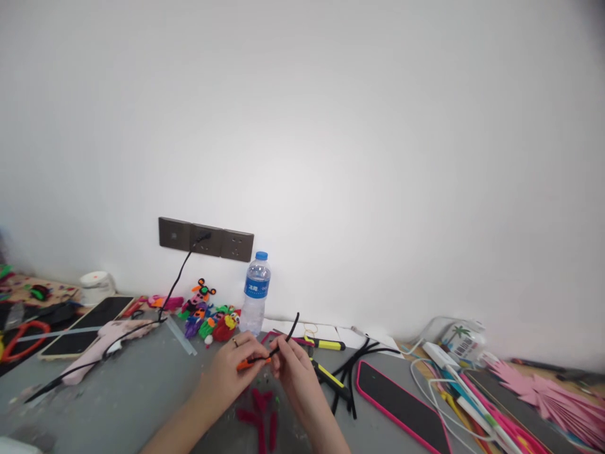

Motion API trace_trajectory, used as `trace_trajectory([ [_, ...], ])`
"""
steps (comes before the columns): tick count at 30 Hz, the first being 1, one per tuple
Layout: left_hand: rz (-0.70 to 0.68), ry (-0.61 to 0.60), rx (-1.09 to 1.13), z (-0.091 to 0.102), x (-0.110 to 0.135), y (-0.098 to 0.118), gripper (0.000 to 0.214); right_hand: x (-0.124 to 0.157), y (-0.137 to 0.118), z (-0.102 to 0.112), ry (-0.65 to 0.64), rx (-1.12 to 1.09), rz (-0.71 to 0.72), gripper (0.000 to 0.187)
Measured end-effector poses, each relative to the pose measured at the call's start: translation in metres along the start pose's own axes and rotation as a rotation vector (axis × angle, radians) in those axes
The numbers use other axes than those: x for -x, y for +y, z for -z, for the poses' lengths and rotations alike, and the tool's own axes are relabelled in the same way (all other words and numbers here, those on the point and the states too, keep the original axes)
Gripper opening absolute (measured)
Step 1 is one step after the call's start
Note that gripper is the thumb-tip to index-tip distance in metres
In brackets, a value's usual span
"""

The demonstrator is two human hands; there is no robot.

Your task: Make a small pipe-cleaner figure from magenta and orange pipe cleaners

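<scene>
head view shows both hands meeting over the grey bench, near its front edge. left hand, a ring on one finger, pinches an orange pipe cleaner flat between thumb and fingers. right hand is clenched on a black pipe cleaner, whose free end stands up toward the wall; the two stems cross between the hands, probably held close so one can be twisted around the other. red pieces lie just under the wrists. a water bottle and small colourful figures stand at the back edge. where the stems join is hidden by the fingers, and forearms are cut off below.
</scene>
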State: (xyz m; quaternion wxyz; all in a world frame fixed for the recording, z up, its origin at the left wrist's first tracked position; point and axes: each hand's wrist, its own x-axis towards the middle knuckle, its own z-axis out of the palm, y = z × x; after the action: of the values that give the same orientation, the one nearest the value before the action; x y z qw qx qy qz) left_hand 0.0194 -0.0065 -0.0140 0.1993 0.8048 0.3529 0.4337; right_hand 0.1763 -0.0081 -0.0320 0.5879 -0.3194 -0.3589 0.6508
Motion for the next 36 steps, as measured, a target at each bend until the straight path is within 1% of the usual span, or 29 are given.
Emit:
trace_trajectory([
  [3, -0.063, -0.017, 0.045, 0.0, 0.0, 0.005, 0.016, 0.005, 0.0, -0.006, 0.045, -0.073, -0.01, 0.042],
  [6, -0.089, -0.046, 0.076, 0.001, 0.0, 0.01, 0.017, 0.01, -0.003, -0.009, 0.027, -0.091, -0.027, 0.041],
  [9, -0.084, -0.073, 0.107, 0.0, 0.0, 0.014, 0.017, 0.013, -0.004, -0.01, 0.016, -0.082, -0.028, 0.041],
  [18, 0.023, -0.164, 0.172, -0.004, 0.003, 0.017, 0.019, 0.018, -0.002, -0.003, -0.047, -0.021, -0.083, 0.036],
  [21, 0.103, -0.162, 0.209, -0.005, 0.002, 0.016, 0.016, 0.016, -0.001, -0.002, -0.045, -0.036, -0.061, 0.035],
  [22, 0.141, -0.156, 0.264, -0.006, 0.001, 0.014, 0.012, 0.016, -0.001, -0.002, -0.033, -0.05, -0.041, 0.035],
  [24, 0.239, -0.127, 0.459, -0.009, 0.0, 0.01, 0.003, 0.014, -0.001, -0.003, -0.01, -0.082, 0.007, 0.036],
  [27, 0.406, -0.058, 0.825, -0.01, -0.002, 0.006, 0.022, 0.014, -0.002, -0.008, -0.028, -0.103, 0.06, 0.034],
  [29, 0.493, -0.002, 0.979, -0.009, -0.003, 0.007, 0.029, 0.016, -0.002, -0.012, -0.067, -0.095, 0.078, 0.032],
  [32, 0.555, 0.032, 1.116, -0.004, -0.005, 0.01, 0.03, 0.018, 0.0, -0.016, -0.118, -0.073, 0.092, 0.028],
  [36, 0.6, 0.046, 1.17, 0.001, -0.006, 0.011, 0.03, 0.019, 0.002, -0.02, -0.135, -0.053, 0.076, 0.028],
])
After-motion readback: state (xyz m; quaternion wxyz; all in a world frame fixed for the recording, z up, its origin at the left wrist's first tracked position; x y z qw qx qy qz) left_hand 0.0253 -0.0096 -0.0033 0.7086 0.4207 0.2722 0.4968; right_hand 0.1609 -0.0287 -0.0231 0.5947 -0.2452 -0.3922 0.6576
